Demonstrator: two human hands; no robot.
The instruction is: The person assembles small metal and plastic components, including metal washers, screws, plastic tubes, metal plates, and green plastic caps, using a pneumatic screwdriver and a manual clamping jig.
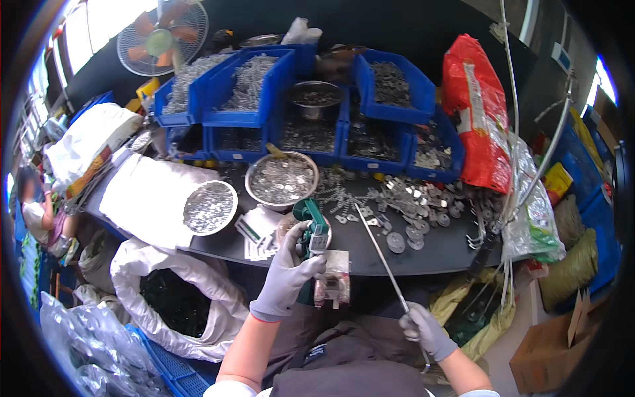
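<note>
My left hand (pixel 288 281), in a pale grey glove, is closed around a green plastic part (pixel 308 215) with a rounded top and a small grey metal block on its side. What lies under my fingers is hidden. Just right of it, at the table's front edge, stands a worn block-like fixture (pixel 336 278) with white and reddish surfaces. My right hand (pixel 428 333), gloved the same way, grips a long thin metal rod (pixel 383 260). The rod slants up and left, its tip over small metal parts (pixel 345 218) on the dark table.
Bowls of small metal parts (pixel 283 178) (pixel 210 208) stand left and centre. Blue bins (pixel 395 112) line the back. Printed cards (pixel 260 233) lie near my left hand. A white sack (pixel 132 264) sits below left, a yellowish sack (pixel 486 341) below right. A cable-hung tool (pixel 486 255) hangs right.
</note>
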